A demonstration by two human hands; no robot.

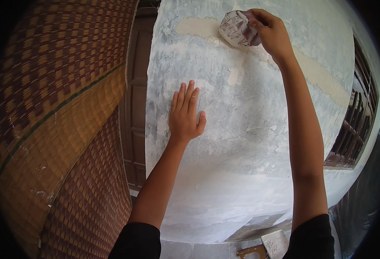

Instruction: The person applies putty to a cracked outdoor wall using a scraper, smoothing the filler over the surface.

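My left hand (184, 113) lies flat on a patchy white and grey-blue wall (237, 151), its fingers stretched upward and the thumb apart. Higher up and to the right, my right hand (271, 32) grips a rounded, maroon piece smeared with white plaster (238, 31). Its exact kind does not show. The smeared piece is at the wall, over a cream band of plaster (196, 27) that runs across the upper part. Whether it touches the wall, I cannot tell.
Woven brown and maroon mats (69, 69) hang along the left, beside a dark wooden door (139, 99). A barred window (351, 123) is at the right. Low near my right arm are a white-coated slab (276, 242) and a brown handle-shaped piece (251, 251).
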